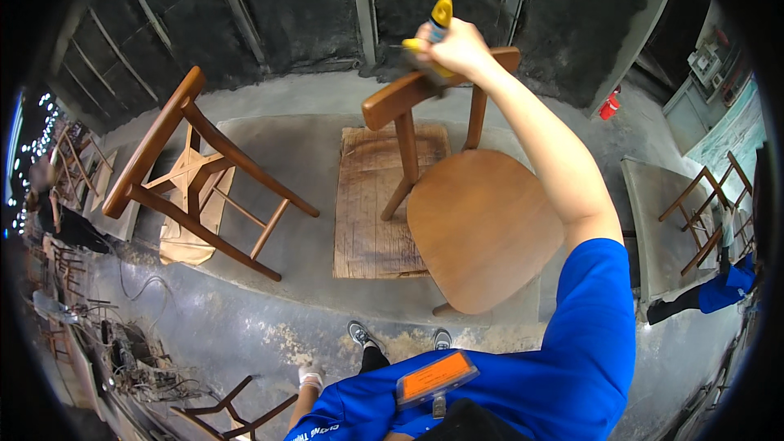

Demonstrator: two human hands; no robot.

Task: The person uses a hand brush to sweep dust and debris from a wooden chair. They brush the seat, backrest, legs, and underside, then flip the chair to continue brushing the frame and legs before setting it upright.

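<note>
My right hand (456, 49), raised at the far side, is closed round a yellow and dark hand tool (442, 11) whose exact kind I cannot make out. The tool's blurred dark part is at the brown top rail (490, 64) of a wooden chair. This chair stands upright, with its rounded seat (487, 233) towards me. Low beside my body is my left hand (311, 376), in a white glove. It is small in view, and its finger position is unclear. A chair frame (237, 420) lies nearest to it.
A seatless chair frame (214, 171) lies tipped on the grey platform (286, 135) at left. A worn brown board (371, 237) is under the chair. A person in blue (727, 286) is near more chairs at far right. Tangled cables (135, 359) lie at lower left.
</note>
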